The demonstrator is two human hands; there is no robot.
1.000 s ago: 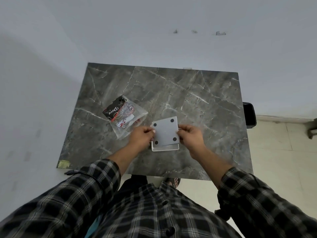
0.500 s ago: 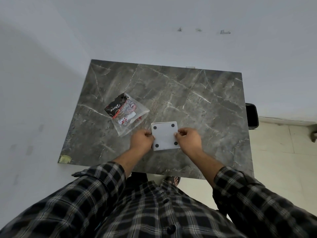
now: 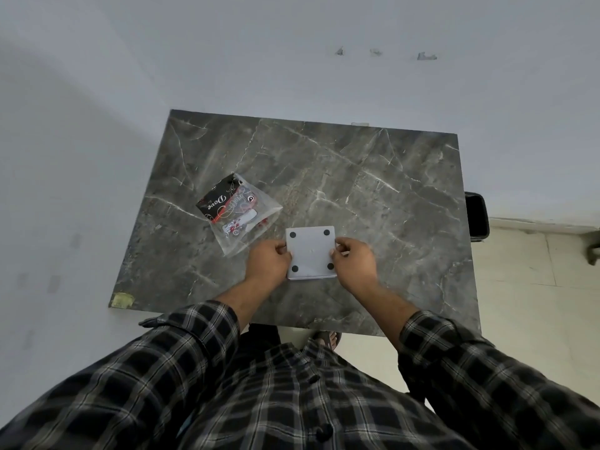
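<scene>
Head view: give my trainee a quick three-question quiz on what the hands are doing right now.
1. True or false: the left hand and the right hand both hold the white square by its side edges.
2. How many black dots show on the square's upper face? A two, B four, C six.
3. Fill in: the clear bag lies on the table to the square's ___ side.
Key: 1 true; 2 B; 3 left.
</scene>
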